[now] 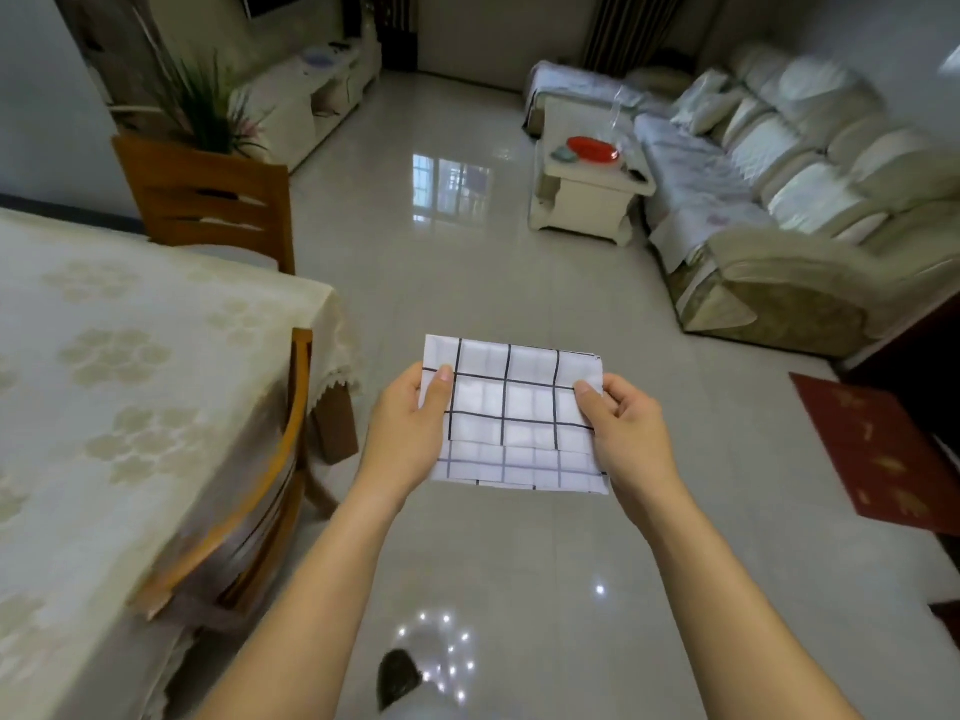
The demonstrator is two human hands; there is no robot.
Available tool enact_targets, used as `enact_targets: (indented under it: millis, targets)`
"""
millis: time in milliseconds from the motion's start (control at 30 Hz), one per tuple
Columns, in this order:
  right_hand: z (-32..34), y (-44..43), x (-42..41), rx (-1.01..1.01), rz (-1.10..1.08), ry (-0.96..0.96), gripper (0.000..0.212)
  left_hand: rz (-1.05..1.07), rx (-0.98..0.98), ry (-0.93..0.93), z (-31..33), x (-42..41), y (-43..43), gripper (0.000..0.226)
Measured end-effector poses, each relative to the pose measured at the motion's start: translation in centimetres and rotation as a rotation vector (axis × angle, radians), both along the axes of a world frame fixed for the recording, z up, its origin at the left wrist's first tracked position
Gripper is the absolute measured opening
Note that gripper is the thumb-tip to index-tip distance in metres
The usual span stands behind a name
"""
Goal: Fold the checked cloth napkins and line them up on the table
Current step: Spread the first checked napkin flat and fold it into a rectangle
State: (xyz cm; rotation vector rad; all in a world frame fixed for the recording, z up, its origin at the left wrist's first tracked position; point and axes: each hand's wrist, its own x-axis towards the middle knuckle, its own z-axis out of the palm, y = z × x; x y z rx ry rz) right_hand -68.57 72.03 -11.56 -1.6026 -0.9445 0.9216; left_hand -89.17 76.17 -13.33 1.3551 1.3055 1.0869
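Note:
A white napkin with a black check (514,413) is folded into a small layered rectangle and held flat in the air above the floor, right of the table. My left hand (410,423) grips its left edge, thumb on top and fingers underneath. My right hand (623,423) pinches its right edge the same way. The table (130,381) with a cream flowered cloth stands at the left; no napkin shows on the part in view.
Two wooden chairs (208,200) (270,459) stand at the table's far end and right side. A glossy tiled floor (467,252) stretches ahead. A pale sofa (779,200), a small white side table (587,189) and a red mat (878,449) lie to the right.

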Motion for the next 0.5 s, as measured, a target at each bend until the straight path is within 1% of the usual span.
enact_targets:
  millis: [67,200,267,500]
  targets:
    - [0.7,4.4,-0.3,0.029,-0.004,-0.016,0.016,-0.007,0.007,-0.021,0.6,-0.4,4.1,0.025]
    - [0.2,10.8,-2.5,0.055,-0.026,0.038,0.017,0.039,-0.012,-0.026,0.5,-2.2,10.0,0.026]
    - [-0.3,13.9,-3.7,0.042,0.017,0.060,0.018,0.093,0.002,-0.006,0.0,-3.4,12.2,0.026]
    - [-1.4,26.6,-6.5,0.048,0.131,0.100,0.014,0.285,-0.056,0.025,-1.4,-5.7,21.5,0.021]
